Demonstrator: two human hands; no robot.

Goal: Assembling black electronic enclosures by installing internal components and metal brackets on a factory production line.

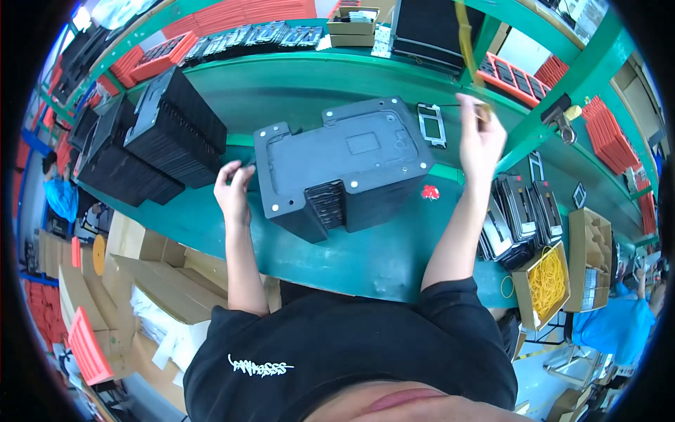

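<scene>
A stack of black molded trays stands on the green bench in front of me, its top tray a flat plate with cutouts and pale round dots at its corners. My left hand is beside the stack's left edge, thumb and fingers pinched together around a small dark bit that I cannot make out. Raised at the stack's right, my right hand is closed on a tool with a thin dark shaft and a brownish end, partly hidden by the fingers. Left of that hand lies a small silver-grey frame.
Tall black tray stacks fill the bench's left. A red piece, dark flat parts and a box of yellow rubber bands are to the right. A green post with a metal fitting rises there. Cardboard boxes stand lower left.
</scene>
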